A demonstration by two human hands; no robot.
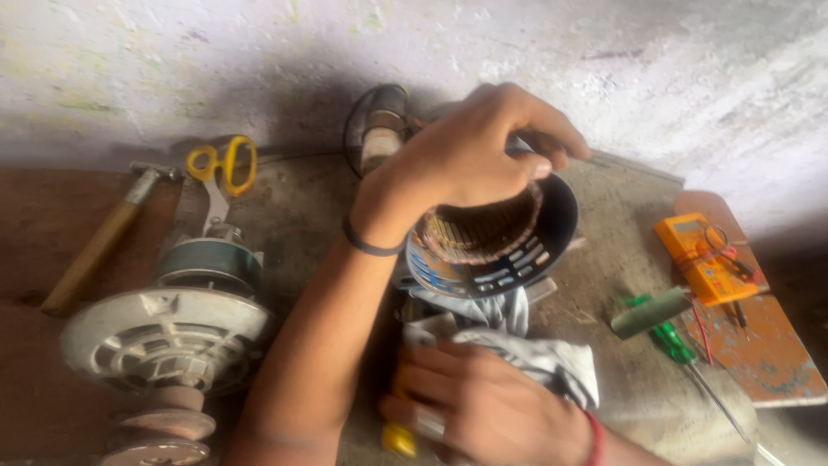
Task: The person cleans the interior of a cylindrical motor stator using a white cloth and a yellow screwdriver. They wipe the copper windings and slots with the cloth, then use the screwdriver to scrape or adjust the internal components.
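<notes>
— Two hands were at work, weren't they? What did the left one have?

— The left hand (470, 155) reached across from the lower left, a dark band on its wrist, and its fingers were closed over the top rim of the motor housing (509, 250), a dark round shell with slots cut in its face. Copper windings (483, 229) showed inside the shell, just under the fingertips.

— And where did that housing sit?

— Near the middle of the workbench (621, 224), close to the pale wall, tilted so that its open side faced the camera.

— The right hand?

— The right hand (492, 406) lay low in the view, just below the housing, pressed onto a grey cloth (552, 358). Its fingers were curled, and something yellow (398, 438) showed beside them; whether it gripped that, I could not tell.

— What else lay about?

— Left of the arm stood a grey motor end cover (164, 336) with a pulley beneath it. Behind it lay yellow-handled scissors (226, 168) and a wooden-handled hammer (99, 242). Well to the right, an orange multimeter (703, 255) rested on a red board, and nearer the cloth lay a green-handled screwdriver (677, 345) and a green roll (651, 312).
</notes>
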